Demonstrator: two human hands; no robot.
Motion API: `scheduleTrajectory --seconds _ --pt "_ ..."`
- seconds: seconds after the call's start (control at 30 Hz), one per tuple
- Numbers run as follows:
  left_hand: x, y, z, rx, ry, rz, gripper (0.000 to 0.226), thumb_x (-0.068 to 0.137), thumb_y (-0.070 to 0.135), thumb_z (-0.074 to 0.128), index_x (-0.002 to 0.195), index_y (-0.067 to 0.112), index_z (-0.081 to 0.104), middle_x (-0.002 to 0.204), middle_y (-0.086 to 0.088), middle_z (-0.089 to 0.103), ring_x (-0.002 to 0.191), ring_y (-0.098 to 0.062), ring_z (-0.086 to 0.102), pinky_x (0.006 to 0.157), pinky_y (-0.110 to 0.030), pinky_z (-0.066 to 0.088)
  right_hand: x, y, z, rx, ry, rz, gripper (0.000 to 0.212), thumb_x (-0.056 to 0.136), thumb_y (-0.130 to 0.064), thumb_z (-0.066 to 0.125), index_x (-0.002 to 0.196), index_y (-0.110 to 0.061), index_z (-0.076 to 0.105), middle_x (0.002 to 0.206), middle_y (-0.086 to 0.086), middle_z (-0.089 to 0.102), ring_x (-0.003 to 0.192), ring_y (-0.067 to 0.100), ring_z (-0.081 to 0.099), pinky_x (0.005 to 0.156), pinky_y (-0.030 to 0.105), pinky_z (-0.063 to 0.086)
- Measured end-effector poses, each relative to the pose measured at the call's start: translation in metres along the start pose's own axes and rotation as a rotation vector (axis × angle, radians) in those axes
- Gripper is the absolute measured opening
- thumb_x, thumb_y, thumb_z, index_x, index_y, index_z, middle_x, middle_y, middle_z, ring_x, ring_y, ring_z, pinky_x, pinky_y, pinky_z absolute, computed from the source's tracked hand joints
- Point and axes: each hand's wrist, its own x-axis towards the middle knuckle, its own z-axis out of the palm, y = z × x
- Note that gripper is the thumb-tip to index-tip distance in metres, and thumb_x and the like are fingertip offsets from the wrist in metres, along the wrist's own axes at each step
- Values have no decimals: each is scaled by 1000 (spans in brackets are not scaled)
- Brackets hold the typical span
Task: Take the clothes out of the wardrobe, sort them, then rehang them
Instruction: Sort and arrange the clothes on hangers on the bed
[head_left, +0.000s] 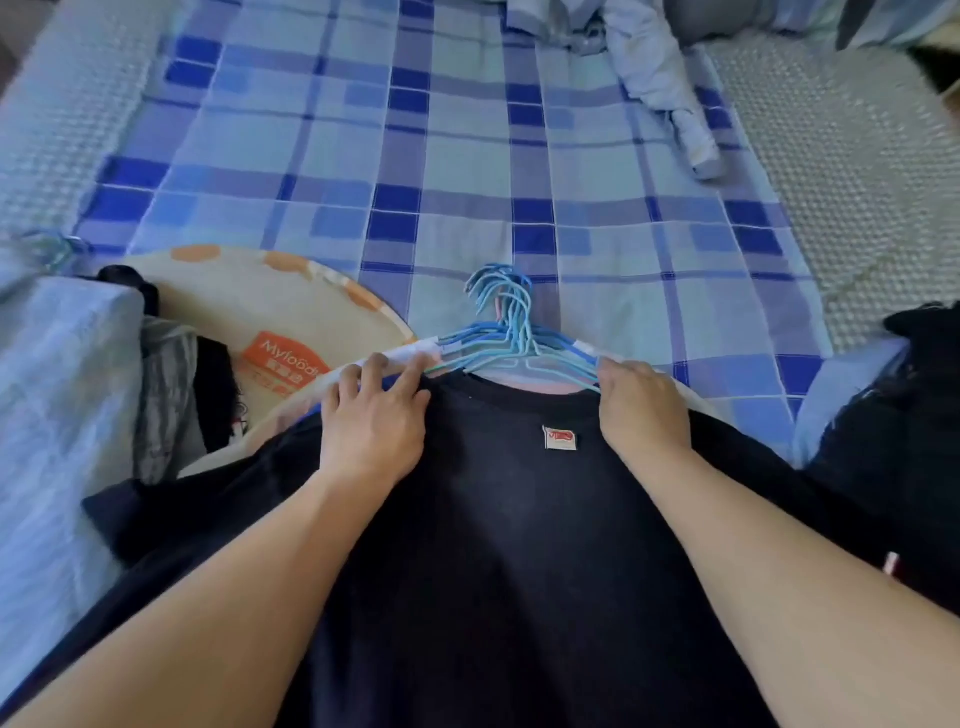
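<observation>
A dark navy T-shirt (483, 519) with a small white and red label lies on top of a stack of clothes at the near edge of the bed. Several blue wire hangers (506, 332) stick out from its collar, hooks pointing away from me. My left hand (371, 421) rests on the shirt's left shoulder, fingers spread, fingertips touching the hanger arms. My right hand (641, 405) grips the right shoulder of the shirt and the hanger ends, fingers curled under.
The bed carries a blue checked sheet (467, 156). A cream garment with an orange logo (270, 322) lies left of the stack, beside a pale blue garment (62, 415). A crumpled light blue shirt (660, 88) lies at the far right. Dark clothing (893, 415) sits at right.
</observation>
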Motion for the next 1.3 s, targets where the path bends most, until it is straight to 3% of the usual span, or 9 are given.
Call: scheduleTrajectory --seconds 0.2,0.3,0.53,0.7,0.8,0.93,1.03,1.13,1.3 --pt "5 4 -6 73 -216 -47 56 104 43 35 157 32 19 154 -12 31 136 -42 34 108 -56 31 -3 6 -11 80 -157 0 45 106 -34 32 149 -22 33 144 13 45 129 34 42 110 45 36" --pt "-27 33 -33 7 -145 -58 72 98 37 49 160 22 16 163 -18 18 147 -43 19 118 -56 19 -57 -5 -47 370 -3 -6 51 104 -30 44 152 -22 32 154 5 37 142 25 31 118 40 28" --pt "-271 150 -25 -322 -227 166 75 90 29 68 157 30 33 160 -19 30 148 -41 25 118 -52 30 -294 64 -65 781 256 229 38 94 -4 57 128 -20 59 123 -19 53 119 2 49 103 12 35" --pt "-364 173 29 -248 -473 97 67 103 54 21 160 28 -2 169 -14 3 156 -30 0 126 -47 10 -422 175 -42 808 177 575 38 91 2 60 120 -24 64 111 -20 55 107 -3 55 85 5 43" --pt "-357 176 38 -132 -568 62 72 103 53 28 156 28 -14 169 -12 -4 156 -31 -5 127 -44 6 -455 243 -46 766 106 652 36 93 0 58 118 -23 64 110 -15 55 104 2 56 83 11 45" --pt "-339 187 7 -99 -742 -25 73 103 44 47 162 28 7 167 -11 19 153 -28 20 123 -37 22 -425 310 -51 690 96 605 36 94 -5 54 127 -17 60 122 -1 55 113 20 54 95 33 46" --pt "-355 223 -51 -275 -643 -157 47 99 31 50 144 20 53 139 -7 59 122 -24 58 100 -33 46 -381 323 -49 560 -10 448 48 97 -12 53 145 -15 45 141 6 48 125 27 46 102 36 42" --pt "-404 265 -108 -450 -583 -179 36 100 26 54 135 22 62 126 1 60 98 -10 58 85 -25 42 -358 326 -45 444 -230 366 56 98 -17 53 150 -17 34 147 9 41 127 35 42 103 41 40" --pt "-463 291 -159 -623 -566 -279 20 101 24 57 116 31 68 110 12 67 106 -5 61 83 -19 39 -347 350 -83 595 -303 444 18 99 -32 54 104 -15 59 116 10 62 104 31 55 87 36 45"
